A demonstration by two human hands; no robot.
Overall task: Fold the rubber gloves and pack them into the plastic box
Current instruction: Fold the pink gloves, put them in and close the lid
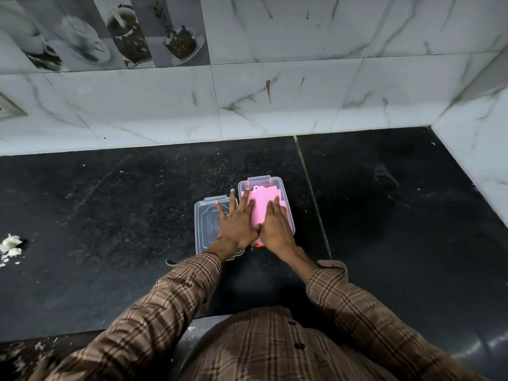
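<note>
A clear plastic box (286,188) stands on the black counter, with folded pink rubber gloves (261,207) lying inside it. My left hand (236,226) lies flat with fingers spread, partly over the box's left wall and the gloves, partly over the lid. Flat on the right part of the gloves rests my right hand (276,226), pressing them down into the box. Neither hand grips anything. The clear lid (204,229) lies on the counter directly left of the box, touching it. A red bit shows at the box's near end (259,245).
The black stone counter (110,215) runs to a marble-tiled wall (275,105) behind and another wall (481,166) at the right. White crumpled scraps (11,246) lie at the far left. The counter's front edge is near my body.
</note>
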